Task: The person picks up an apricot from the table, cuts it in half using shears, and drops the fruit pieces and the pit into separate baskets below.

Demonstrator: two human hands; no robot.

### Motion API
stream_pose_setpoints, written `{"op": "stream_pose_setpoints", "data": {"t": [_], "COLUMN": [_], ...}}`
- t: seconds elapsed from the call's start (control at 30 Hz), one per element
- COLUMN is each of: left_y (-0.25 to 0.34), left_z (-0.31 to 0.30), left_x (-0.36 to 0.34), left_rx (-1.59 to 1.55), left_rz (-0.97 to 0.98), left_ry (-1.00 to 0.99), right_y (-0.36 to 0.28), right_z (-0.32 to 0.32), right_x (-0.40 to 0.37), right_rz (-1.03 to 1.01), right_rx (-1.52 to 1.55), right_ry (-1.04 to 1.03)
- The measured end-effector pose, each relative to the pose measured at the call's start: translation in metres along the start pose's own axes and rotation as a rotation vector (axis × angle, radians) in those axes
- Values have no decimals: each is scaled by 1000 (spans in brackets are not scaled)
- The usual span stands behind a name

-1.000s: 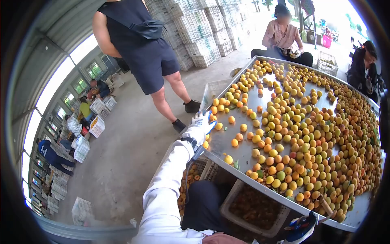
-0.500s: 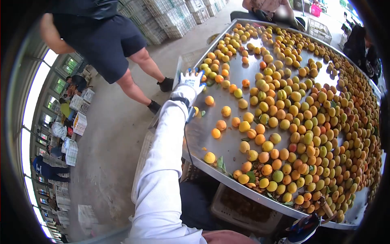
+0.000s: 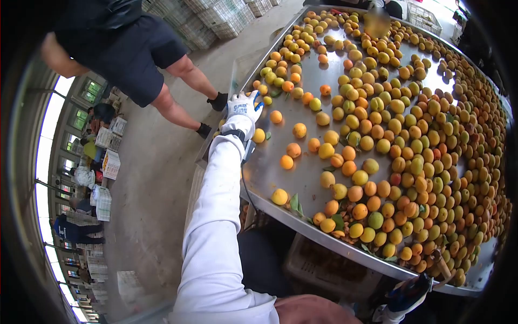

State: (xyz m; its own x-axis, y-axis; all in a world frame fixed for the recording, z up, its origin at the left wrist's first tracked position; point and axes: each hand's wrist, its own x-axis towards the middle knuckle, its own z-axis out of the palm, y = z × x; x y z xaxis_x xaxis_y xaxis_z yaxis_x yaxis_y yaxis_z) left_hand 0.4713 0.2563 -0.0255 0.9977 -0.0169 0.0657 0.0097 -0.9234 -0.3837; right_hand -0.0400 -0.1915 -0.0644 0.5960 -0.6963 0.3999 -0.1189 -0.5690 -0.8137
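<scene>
My left hand [image 3: 244, 109], in a white glove with blue fingertips, is over the left edge of a metal sorting table [image 3: 259, 173]. Its fingers look apart and bent downward, partly hidden behind the back of the hand, beside a few apricots [image 3: 263, 89]. Another apricot [image 3: 259, 135] lies by the wrist. At the lower right, my right hand [image 3: 408, 296], in a dark blue and white glove, is closed around the thin end of a wooden stick-like tool [image 3: 442, 265]. The tool's thicker piece rests against the fruit at the table's near edge.
A dense spread of apricots [image 3: 426, 178] covers the table's right side. A person in dark shorts [image 3: 129, 59] stands at the left of the table. Stacked crates [image 3: 208, 21] are behind, and a crate [image 3: 324, 264] sits under the table. Other people work far left.
My left hand has drawn back slightly toward the left edge, and its fingers are more bent. Apricots near it have shifted left. The view has tilted a little; my right hand keeps its hold.
</scene>
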Motion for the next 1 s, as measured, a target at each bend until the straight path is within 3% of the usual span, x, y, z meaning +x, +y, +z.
{"op": "stream_pose_setpoints", "data": {"t": [0.1,0.13,0.17,0.23,0.27,0.33,0.37,0.4,0.43,0.5,0.6,0.63,0.7,0.73,0.77,0.8,0.83,0.87,0.9,0.93,0.97,1.0], "left_y": [-7,-5,-2,1,10,18,26,34,39,52,58,55,44,31,21,12,1,-22,-37,-56,-62,-68], "left_z": [10,13,12,1,-20,-3,-26,-45,-52,-52,-74,-70,-98,-108,-100,-81,0,-60,-77,-49,-48,-38], "left_x": [-20,-25,-32,-54,-71,-99,-116,-129,-139,-158,-185,-188,-180,-170,-157,-133,-88,-106,-117,-110,-121,-123], "left_rx": [-264,-249,-229,-302,-401,-318,-285,-315,-291,-345,-508,-514,-647,-870,-1183,-1116,-1233,-891,-720,-739,-589,-513], "left_rz": [-66,-79,-95,-16,-37,161,155,148,190,259,406,538,602,582,409,334,403,200,60,13,-61,-123], "left_ry": [-25,-63,-98,-167,-268,-81,-178,-240,-257,-246,-348,-305,-417,-474,-553,-363,-7,-118,-155,-148,-105,-190], "right_y": [-9,-11,-4,14,14,2,-1,-45,-38,-16,-14,-14,-15,-16,-17,-17,-19,-22,-24,-28,-30,-32], "right_z": [-18,-5,-8,-10,-3,4,7,4,9,20,24,24,24,26,25,24,24,23,22,22,22,22], "right_x": [10,12,9,-1,-1,-2,-1,11,8,-3,-7,-6,-7,-9,-10,-8,-6,-6,-7,-8,-7,-5], "right_rz": [26,-196,-203,205,341,367,373,572,563,225,382,457,440,356,276,431,430,406,382,234,237,287], "right_rx": [-122,-253,-247,172,503,525,574,763,772,439,556,633,635,599,559,649,641,657,671,494,486,573], "right_ry": [-264,-143,-139,-201,-83,-101,-91,-91,-96,-157,-147,-143,-160,-160,-160,-145,-141,-171,-202,-218,-213,-216]}}
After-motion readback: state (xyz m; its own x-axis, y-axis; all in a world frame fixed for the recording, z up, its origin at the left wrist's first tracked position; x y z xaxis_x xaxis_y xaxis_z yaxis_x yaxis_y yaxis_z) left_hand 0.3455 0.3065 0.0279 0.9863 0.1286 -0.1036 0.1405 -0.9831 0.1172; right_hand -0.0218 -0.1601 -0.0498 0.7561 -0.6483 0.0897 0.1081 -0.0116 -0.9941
